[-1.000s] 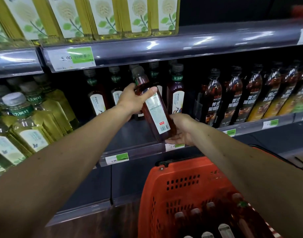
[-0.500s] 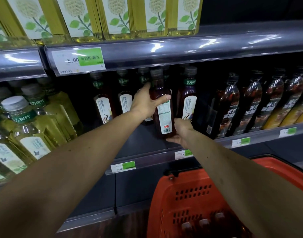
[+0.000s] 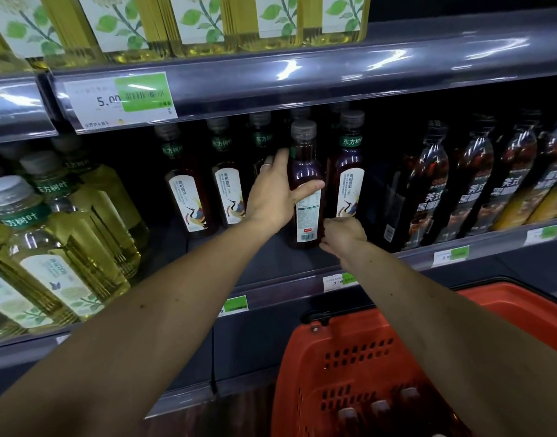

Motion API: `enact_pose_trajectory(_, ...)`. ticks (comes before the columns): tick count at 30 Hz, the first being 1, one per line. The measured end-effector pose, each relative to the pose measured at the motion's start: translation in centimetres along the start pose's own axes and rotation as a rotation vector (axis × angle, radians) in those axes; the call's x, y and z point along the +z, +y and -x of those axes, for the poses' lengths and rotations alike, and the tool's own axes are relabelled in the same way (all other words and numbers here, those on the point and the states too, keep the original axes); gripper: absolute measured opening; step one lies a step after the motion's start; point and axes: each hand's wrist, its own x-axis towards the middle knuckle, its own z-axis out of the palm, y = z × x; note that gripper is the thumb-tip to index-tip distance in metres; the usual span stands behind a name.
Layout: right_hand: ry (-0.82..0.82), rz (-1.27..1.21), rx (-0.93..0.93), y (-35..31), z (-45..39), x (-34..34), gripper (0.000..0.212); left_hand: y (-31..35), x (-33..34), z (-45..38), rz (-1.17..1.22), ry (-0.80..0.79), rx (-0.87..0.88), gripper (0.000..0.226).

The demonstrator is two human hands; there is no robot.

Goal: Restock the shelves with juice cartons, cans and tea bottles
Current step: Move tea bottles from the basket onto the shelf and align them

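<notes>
Because the dark tea bottle (image 3: 305, 187) must stand upright in its row, the left hand (image 3: 275, 193) grasps its body while the right hand (image 3: 343, 234) touches its base; whether those fingers curl round it I cannot tell. The bottle stands on the middle shelf (image 3: 286, 263), just beside a matching bottle (image 3: 349, 175), its back label outward, probably needing a turn. More bottles wait in the red basket (image 3: 349, 357) below.

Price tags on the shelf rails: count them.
5. One big price tag on the upper rail; four on the lower rail: one between the arms, one under the right hand, two more further right. Arms may hide others.
</notes>
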Motion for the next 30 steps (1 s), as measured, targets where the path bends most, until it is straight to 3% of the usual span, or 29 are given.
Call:
enact_pose_trajectory(3,-0.04,0.058,-0.104,0.5,1.0,-0.5,0.041,-0.5,0.5,1.0,0.014,0.013,-0.007,0.091)
enact_pose_trajectory(8,-0.167,0.088,-0.296,0.6,2.1,-0.7,0.071,-2.7,3.4,5.4,0.052,-0.062,-0.188,0.097)
enact_pose_trajectory(11,-0.256,0.078,-0.312,0.5,2.3,-0.5,0.079,-3.5,4.9,6.6,0.056,-0.08,-0.222,0.093)
enact_pose_trajectory(22,-0.237,0.08,-0.305,1.3,4.3,-0.9,0.085,-3.3,5.0,5.2,0.203,-0.027,-0.314,0.086)
enact_pose_trajectory(26,-0.253,0.033,-0.267,1.1,3.9,-1.5,0.084,-3.8,4.5,4.8,0.141,0.007,-0.248,0.081)
enact_pose_trajectory(30,-0.339,0.119,-0.264,0.4,3.5,-2.0,0.101,-4.7,3.2,4.4,0.135,-0.104,-0.18,0.078)
